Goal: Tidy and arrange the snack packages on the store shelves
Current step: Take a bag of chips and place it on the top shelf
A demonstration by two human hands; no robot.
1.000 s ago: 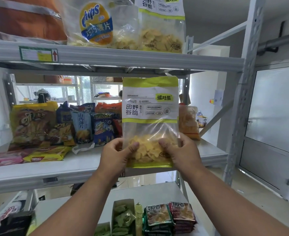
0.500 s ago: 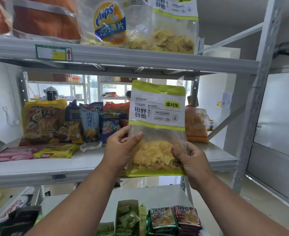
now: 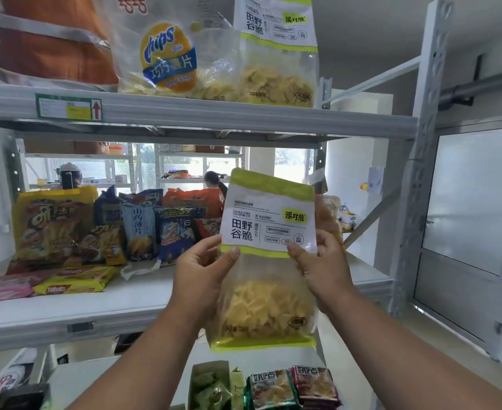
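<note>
Snack bag [image 3: 267, 261] with the green-and-white label hangs upright in front of the middle shelf [image 3: 125, 309], held in the air by both hands and not resting on any surface. The left hand [image 3: 202, 279] grips its left edge, thumb pressed on the front just under the label's green band and fingers curled behind. The right hand [image 3: 322, 267] pinches the right edge at about the same height, thumb on the front, the other fingers wrapped round the back. The yellow crisps have settled in the clear lower half of the bag.

On the top shelf [image 3: 214, 116] stands a matching bag [image 3: 276, 51] of the same kind, beside a chips bag [image 3: 170, 54]. On the middle shelf, to the left, a cluster of other packets [image 3: 104, 229] stands upright with flat packs lying in front; behind the held bag there seems to be another clear bag of orange snacks [image 3: 328, 214].

The step in hand looks like placing: the bag has been picked up and faced forward, but is not yet set down. Its likely spot is either beside its twin above or in the open stretch of the middle shelf. Either way, the next move calls for setting it on its base, label outward, and steadying it so the loose contents do not tip it.
</note>
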